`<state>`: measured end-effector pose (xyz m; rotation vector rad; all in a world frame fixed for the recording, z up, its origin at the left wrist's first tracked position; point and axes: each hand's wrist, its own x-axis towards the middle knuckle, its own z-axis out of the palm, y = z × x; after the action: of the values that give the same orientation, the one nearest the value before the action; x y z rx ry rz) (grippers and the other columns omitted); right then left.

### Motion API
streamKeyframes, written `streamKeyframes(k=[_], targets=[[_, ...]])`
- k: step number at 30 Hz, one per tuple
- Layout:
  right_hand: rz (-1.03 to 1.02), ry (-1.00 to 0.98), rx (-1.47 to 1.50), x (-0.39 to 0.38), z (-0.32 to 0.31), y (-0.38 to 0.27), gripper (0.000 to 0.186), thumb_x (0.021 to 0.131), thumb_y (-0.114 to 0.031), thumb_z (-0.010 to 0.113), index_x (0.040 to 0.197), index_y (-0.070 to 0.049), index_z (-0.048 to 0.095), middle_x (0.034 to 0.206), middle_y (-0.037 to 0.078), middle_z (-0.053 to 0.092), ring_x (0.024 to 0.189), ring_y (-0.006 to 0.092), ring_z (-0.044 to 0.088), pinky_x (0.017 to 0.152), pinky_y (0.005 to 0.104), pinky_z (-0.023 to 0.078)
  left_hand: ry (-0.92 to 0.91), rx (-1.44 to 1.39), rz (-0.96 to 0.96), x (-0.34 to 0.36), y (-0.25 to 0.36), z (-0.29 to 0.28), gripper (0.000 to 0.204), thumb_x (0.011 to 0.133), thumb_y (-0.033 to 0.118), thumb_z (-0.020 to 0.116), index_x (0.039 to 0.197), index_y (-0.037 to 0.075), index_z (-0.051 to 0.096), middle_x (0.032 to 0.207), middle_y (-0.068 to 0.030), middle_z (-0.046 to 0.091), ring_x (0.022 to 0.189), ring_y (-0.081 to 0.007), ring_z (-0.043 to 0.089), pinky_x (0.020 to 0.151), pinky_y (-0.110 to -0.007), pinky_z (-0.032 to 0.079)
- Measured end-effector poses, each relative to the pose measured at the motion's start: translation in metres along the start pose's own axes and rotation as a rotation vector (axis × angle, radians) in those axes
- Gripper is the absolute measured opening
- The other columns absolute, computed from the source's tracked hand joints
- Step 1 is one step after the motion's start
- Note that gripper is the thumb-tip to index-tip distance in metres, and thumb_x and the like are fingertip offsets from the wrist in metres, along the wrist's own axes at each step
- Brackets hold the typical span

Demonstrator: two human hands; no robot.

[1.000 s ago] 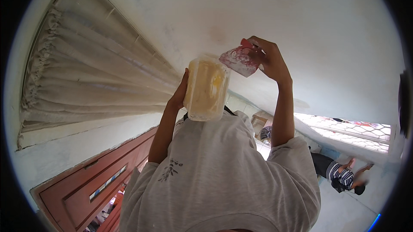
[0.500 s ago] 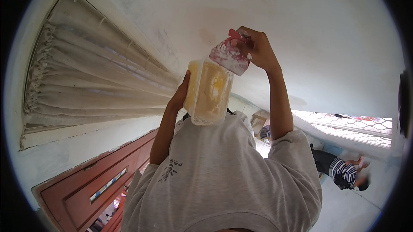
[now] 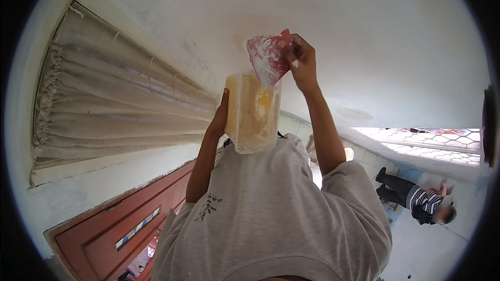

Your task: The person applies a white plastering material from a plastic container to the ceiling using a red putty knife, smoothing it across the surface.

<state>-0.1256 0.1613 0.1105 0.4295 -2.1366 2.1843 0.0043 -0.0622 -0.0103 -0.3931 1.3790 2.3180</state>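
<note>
My left hand (image 3: 221, 115) grips the side of a translucent, yellowish plastic tub (image 3: 252, 119), held up in front of my chest. Pale smears and a yellow patch show on the tub's wall; what lies inside is hidden. Between the thumb and fingers of my right hand (image 3: 303, 64) is a red putty scraper (image 3: 266, 54) coated with white paste. The scraper's lower corner points down at the tub's upper rim, overlapping it in view; whether they touch I cannot tell. A white blob of paste sticks to my right hand.
A pale wall (image 3: 364, 46) with faint stains spreads ahead. To the left hangs a beige curtain (image 3: 125, 104) over a window, with a red-brown door (image 3: 104, 234) below it. At the right are a bright grille opening (image 3: 427, 143) and another person (image 3: 416, 197) in a striped top.
My right hand and the scraper have moved left and turned, bringing the coated blade over the tub's rim. My left hand and the tub have hardly moved.
</note>
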Motion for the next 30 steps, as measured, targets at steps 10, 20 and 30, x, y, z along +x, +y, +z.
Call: streamKeyframes(k=[10, 20, 30], targets=[[-0.064, 0.385, 0.224, 0.004, 0.017, 0.019, 0.019, 0.100, -0.022, 0.064, 0.097, -0.003, 0.062, 0.080, -0.003, 0.058, 0.074, 0.0056, 0.048, 0.068, 0.0224, 0.039, -0.039, -0.042, 0.006, 0.004, -0.006, -0.003, 0.077, 0.103, 0.065, 0.024, 0.148, 0.006, 0.042, 0.131, -0.0124, 0.060, 0.113, -0.0191, 0.063, 0.092, -0.033, 0.056], [-0.170, 0.001, 0.633, -0.034, -0.013, -0.015, 0.028, 0.096, -0.026, 0.068, 0.114, -0.008, 0.059, 0.128, 0.011, 0.060, 0.123, 0.0249, 0.055, 0.107, 0.0441, 0.041, -0.113, -0.319, 0.053, 0.001, -0.023, -0.005, 0.080, 0.099, 0.071, 0.021, 0.152, 0.012, 0.036, 0.139, -0.0115, 0.055, 0.121, -0.0224, 0.061, 0.096, -0.040, 0.057], [-0.061, -0.270, 0.273, -0.077, -0.036, 0.029, 0.034, 0.085, 0.010, 0.055, 0.116, 0.001, 0.065, 0.117, 0.012, 0.066, 0.113, 0.0248, 0.061, 0.102, 0.0399, 0.048, -0.120, -0.410, 0.052, 0.007, -0.027, -0.015, 0.082, 0.098, 0.073, 0.025, 0.153, 0.013, 0.036, 0.140, -0.0092, 0.055, 0.123, -0.0229, 0.059, 0.100, -0.041, 0.053]])
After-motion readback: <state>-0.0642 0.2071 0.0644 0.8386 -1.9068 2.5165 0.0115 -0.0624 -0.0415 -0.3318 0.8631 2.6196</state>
